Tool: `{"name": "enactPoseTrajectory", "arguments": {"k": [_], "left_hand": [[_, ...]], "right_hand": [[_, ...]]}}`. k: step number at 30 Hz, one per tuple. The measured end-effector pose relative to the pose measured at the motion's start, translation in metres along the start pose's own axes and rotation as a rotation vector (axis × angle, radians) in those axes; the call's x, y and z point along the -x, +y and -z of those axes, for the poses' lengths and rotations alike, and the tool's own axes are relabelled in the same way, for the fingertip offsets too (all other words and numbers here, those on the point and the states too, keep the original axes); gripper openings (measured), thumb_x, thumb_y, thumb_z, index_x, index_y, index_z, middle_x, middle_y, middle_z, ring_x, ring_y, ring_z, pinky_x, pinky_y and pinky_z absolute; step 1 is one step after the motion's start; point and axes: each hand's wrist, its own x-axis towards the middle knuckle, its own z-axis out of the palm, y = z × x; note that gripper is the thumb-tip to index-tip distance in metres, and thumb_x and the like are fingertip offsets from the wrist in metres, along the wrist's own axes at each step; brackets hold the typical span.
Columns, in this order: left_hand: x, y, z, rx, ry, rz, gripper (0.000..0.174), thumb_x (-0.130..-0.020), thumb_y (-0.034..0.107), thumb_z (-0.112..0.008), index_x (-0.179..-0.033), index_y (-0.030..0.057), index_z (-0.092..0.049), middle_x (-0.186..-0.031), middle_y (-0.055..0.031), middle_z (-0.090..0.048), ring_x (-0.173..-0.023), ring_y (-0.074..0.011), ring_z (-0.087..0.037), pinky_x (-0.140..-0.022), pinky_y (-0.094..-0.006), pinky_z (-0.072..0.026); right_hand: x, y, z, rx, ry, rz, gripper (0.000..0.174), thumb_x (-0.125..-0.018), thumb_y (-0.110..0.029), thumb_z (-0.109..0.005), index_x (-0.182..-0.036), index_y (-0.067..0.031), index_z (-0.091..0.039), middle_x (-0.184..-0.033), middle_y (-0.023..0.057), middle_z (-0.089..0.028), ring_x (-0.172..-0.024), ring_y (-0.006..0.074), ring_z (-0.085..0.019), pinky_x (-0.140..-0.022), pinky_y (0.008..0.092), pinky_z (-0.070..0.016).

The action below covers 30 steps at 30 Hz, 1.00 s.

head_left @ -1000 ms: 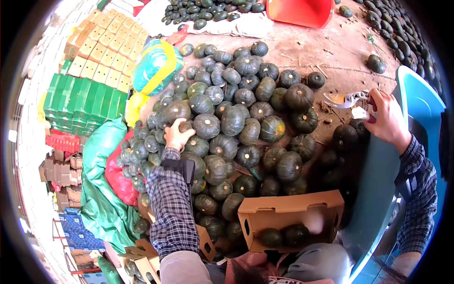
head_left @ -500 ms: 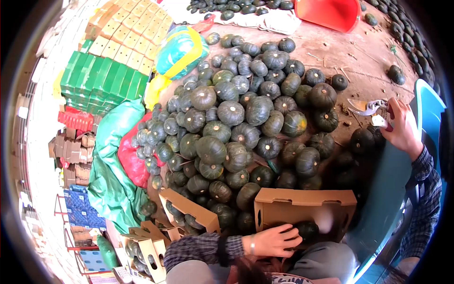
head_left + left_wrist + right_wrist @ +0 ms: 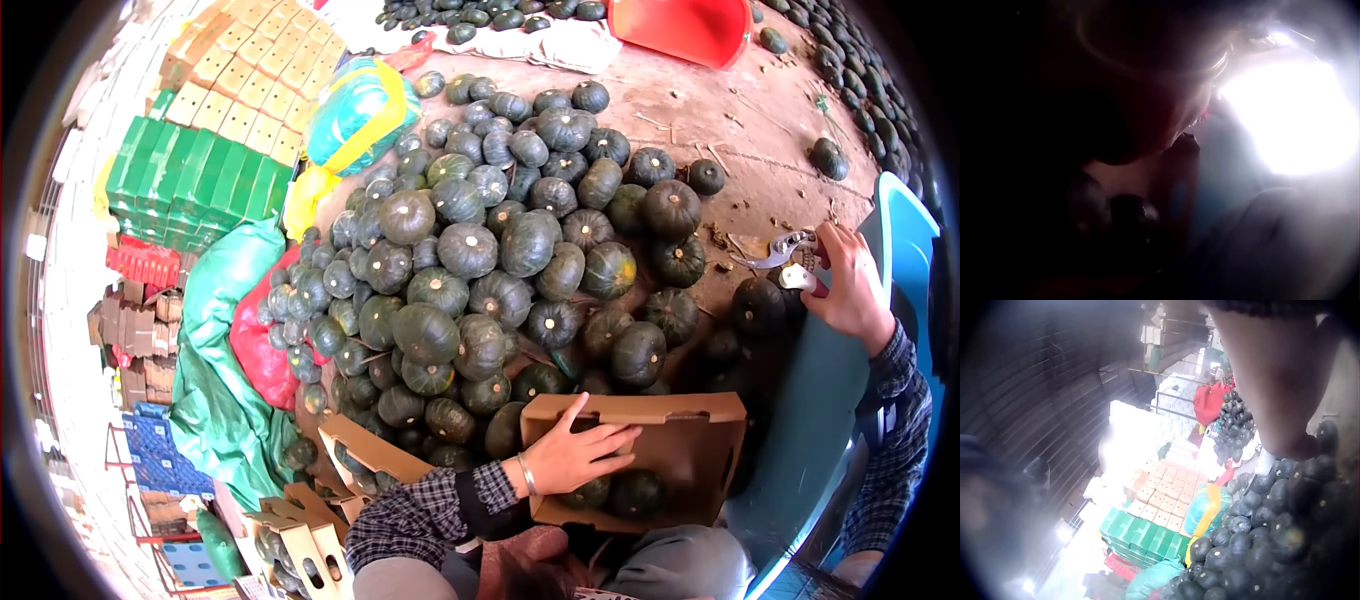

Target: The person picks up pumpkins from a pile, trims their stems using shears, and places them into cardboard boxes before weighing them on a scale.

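Observation:
My left hand (image 3: 578,455), fingers spread and straight, reaches across the left part of a cardboard box (image 3: 690,408), its thumb overlapping the far rim. Two dark green squashes (image 3: 636,494) lie inside, one partly behind the hand. The left wrist view is very dark, with faint round squashes (image 3: 1132,212) below the hand. Out to the right, my right hand (image 3: 852,285) grips pruning shears (image 3: 782,250) by the handles, blades parted and pointing left. In the right wrist view the forearm and hand (image 3: 1279,394) hide most of the shears.
A big heap of green squashes (image 3: 528,243) covers the floor ahead. Beside my right arm stands a blue tub (image 3: 810,440). More cardboard boxes (image 3: 300,540) holding squashes sit at lower left, near a green sheet (image 3: 225,370). Farther back lies a red bin (image 3: 685,30).
My left hand went from a small squash on the heap down into the box, then rose over its left part, fingers spreading. The right hand keeps hold of the pruning shears.

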Motion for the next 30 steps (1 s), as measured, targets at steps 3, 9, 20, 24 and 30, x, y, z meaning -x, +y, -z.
{"name": "enactPoseTrajectory", "arguments": {"k": [3, 9, 20, 24, 30], "left_hand": [[-0.002, -0.008, 0.019, 0.222, 0.090, -0.087, 0.030, -0.089, 0.019, -0.060, -0.119, 0.0190, -0.064, -0.118, -0.0003, -0.062, -0.116, -0.0140, -0.058, -0.111, -0.0649, -0.0232], [-0.064, -0.138, 0.104, 0.156, 0.233, 0.275, 0.040, -0.071, 0.003, -0.066, -0.110, 0.0103, -0.060, -0.082, -0.0086, -0.059, -0.077, -0.0315, -0.055, -0.073, -0.0438, -0.0455], [-0.237, -0.304, 0.031, 0.162, 0.307, 0.571, 0.073, -0.072, 0.044, -0.079, -0.130, 0.0091, -0.052, -0.117, -0.0265, -0.057, -0.111, -0.0434, -0.053, -0.096, -0.0489, -0.0435], [-0.324, -0.301, -0.024, 0.317, 0.710, 0.578, 0.068, -0.076, 0.029, -0.079, -0.133, 0.0063, -0.049, -0.121, -0.0272, -0.055, -0.113, -0.0411, -0.052, -0.098, -0.0464, -0.0428], [-0.354, -0.351, -0.045, 0.237, 0.228, 0.763, 0.103, -0.053, 0.042, -0.092, -0.143, 0.0227, -0.044, -0.133, -0.0198, -0.049, -0.124, -0.0347, -0.044, -0.108, -0.0449, -0.0348]], "right_hand": [[0.000, 0.003, -0.001, 0.029, 0.012, -0.015, 0.039, -0.054, -0.009, -0.069, -0.086, -0.0003, -0.048, -0.082, 0.0156, -0.053, -0.080, 0.0349, -0.052, -0.079, 0.0405, -0.0420], [-0.003, 0.006, -0.004, 0.040, -0.034, 0.025, 0.043, -0.050, -0.009, -0.070, -0.085, -0.0016, -0.046, -0.081, 0.0133, -0.051, -0.080, 0.0328, -0.051, -0.076, 0.0399, -0.0403], [-0.009, 0.006, 0.006, 0.126, -0.062, 0.019, 0.037, -0.052, -0.015, -0.070, -0.080, -0.0023, -0.049, -0.081, 0.0133, -0.054, -0.085, 0.0322, -0.054, -0.080, 0.0390, -0.0420], [-0.006, 0.014, 0.006, 0.108, -0.087, -0.022, 0.050, -0.049, -0.017, -0.075, -0.090, -0.0013, -0.051, -0.084, 0.0127, -0.053, -0.086, 0.0313, -0.053, -0.081, 0.0386, -0.0409], [-0.007, 0.018, 0.009, 0.037, -0.119, 0.010, 0.041, -0.053, -0.019, -0.073, -0.083, -0.0019, -0.052, -0.080, 0.0105, -0.054, -0.082, 0.0278, -0.055, -0.079, 0.0367, -0.0421]]}}
